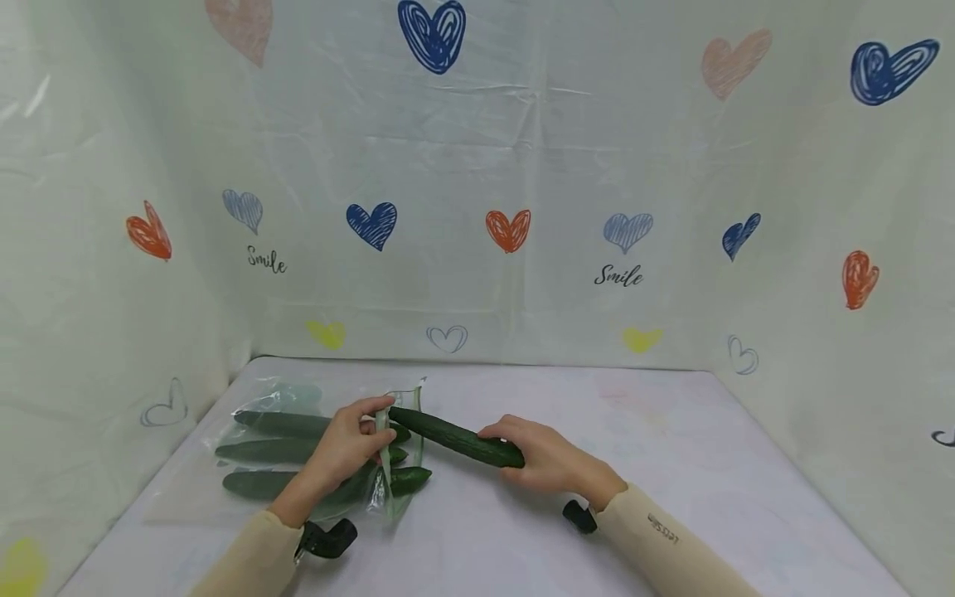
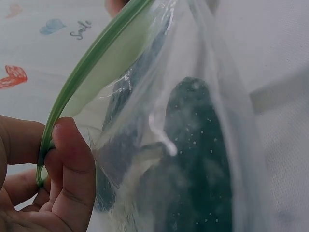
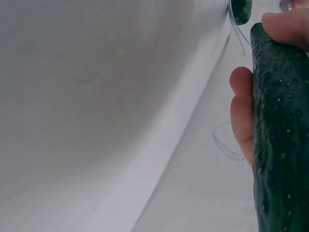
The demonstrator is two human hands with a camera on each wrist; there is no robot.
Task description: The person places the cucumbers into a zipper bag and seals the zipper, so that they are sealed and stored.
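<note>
A clear zip-top bag [image 1: 418,414] with a green-edged mouth lies on the left of the table, holding several dark green cucumbers [image 1: 269,452]. My left hand [image 1: 346,444] pinches the bag's rim; in the left wrist view, thumb and fingers grip its green zip strip [image 2: 72,92]. With my right hand [image 1: 548,456] I grip another cucumber [image 1: 455,437] by its right end. That cucumber slants up to the left, its far tip at the bag's mouth. The right wrist view shows the bumpy cucumber [image 3: 282,130] between thumb and fingers.
The white table [image 1: 671,514] extends to the right and front. Behind it hangs a white sheet [image 1: 559,166] printed with hearts, which also covers both sides. Black wrist cameras [image 1: 328,539] sit under both wrists.
</note>
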